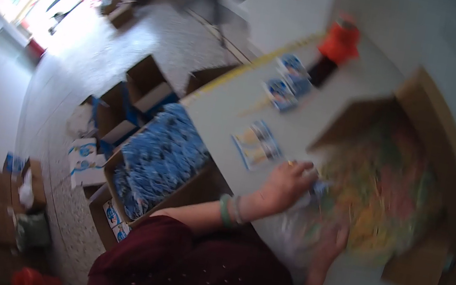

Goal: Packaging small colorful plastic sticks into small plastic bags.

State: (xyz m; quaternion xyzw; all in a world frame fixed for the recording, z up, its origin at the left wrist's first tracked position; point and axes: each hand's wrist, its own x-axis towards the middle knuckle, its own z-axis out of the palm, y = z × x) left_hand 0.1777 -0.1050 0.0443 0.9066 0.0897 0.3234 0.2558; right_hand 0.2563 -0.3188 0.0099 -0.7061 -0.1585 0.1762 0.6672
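The person's left hand (284,186) is bent above the white table (216,104), fingertips beside a small blue piece (320,188). The right hand (334,239) is at the edge of a clear plastic bag (293,230), which lies between the person's body and the open cardboard box (442,119). Because of blur, one cannot tell whether either hand is pinching something.

A blurred, clear plastic bag (292,232) lies against the right hand (334,237).
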